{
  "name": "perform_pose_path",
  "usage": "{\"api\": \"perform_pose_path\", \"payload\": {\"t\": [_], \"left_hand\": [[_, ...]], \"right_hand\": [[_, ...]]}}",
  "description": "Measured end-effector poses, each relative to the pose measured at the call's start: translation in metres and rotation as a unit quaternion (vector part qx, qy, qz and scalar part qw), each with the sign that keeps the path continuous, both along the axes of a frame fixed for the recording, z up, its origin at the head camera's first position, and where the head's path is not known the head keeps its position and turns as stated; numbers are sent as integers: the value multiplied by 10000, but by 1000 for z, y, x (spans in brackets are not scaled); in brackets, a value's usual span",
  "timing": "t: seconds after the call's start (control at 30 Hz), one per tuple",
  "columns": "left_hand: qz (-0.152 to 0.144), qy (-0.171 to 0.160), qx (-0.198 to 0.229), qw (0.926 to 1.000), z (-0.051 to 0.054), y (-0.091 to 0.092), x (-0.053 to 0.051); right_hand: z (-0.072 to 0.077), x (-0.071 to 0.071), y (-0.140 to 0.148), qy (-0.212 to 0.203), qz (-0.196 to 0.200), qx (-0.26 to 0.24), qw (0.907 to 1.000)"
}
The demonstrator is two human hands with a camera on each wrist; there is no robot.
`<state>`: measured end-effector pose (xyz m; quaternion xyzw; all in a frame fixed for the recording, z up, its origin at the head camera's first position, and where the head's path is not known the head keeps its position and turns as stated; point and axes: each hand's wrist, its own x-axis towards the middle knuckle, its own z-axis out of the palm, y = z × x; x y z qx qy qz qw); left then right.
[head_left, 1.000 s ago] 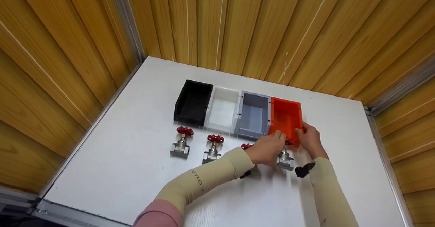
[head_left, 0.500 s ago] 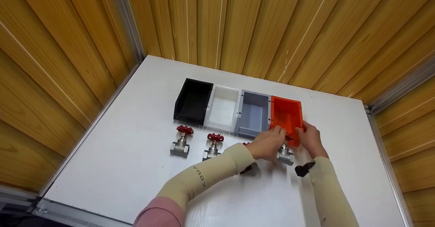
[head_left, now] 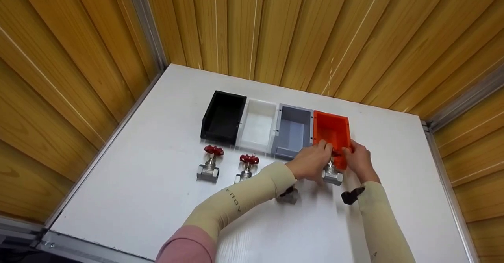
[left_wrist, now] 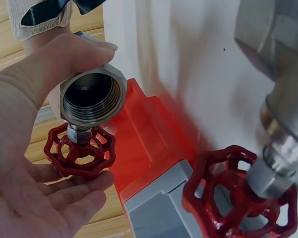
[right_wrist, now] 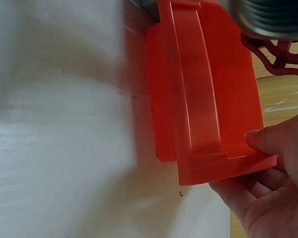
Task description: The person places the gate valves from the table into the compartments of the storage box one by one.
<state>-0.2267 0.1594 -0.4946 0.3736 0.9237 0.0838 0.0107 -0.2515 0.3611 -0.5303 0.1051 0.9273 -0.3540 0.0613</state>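
While our left hand [head_left: 312, 162] has the valve [head_left: 332, 176] clamped between thumb and fingers, red handwheel [left_wrist: 90, 151] right by the fingertips, we've got the right hand [head_left: 360, 162] pinching the side of the orange bin [head_left: 331, 127], so the valve's basically between both hands.

Left arm, lower centre of the head view: a cream-beige arm sleeve [head_left: 252, 195] bears dark capitals, AQUA [head_left: 233, 200], set lengthwise; the fabric creases near the elbow, where a pink garment sleeve [head_left: 189, 245] with a visible hem line overlaps it. Right arm, lower right: a matching sleeve [head_left: 381, 219] shows part of a dark letter [head_left: 374, 254] near the frame's bottom edge; a small black fitting [head_left: 351, 196] projects at the cuff. Upper left of the left-wrist view: finely ribbed cuff fabric [left_wrist: 43, 29], crossed by a glossy dark strap [left_wrist: 44, 11]. Left hand [head_left: 312, 161] and right hand [head_left: 361, 161]: bare.
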Motion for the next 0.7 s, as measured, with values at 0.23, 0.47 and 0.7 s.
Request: {"api": "perform_pose_path", "payload": {"t": [0.23,0.47,0.7], "left_hand": [[58,7,43,10000,1,0,-5],[86,-55,88,9999,4,-2,-13],[65,-76,34,9999,6,-3,-19]], "right_hand": [[0,2,2,-159,-13,-121,9998],[0,0,0,-340,-132,-289,9989],[0,0,0,-161,-89,-190,9997]]}}
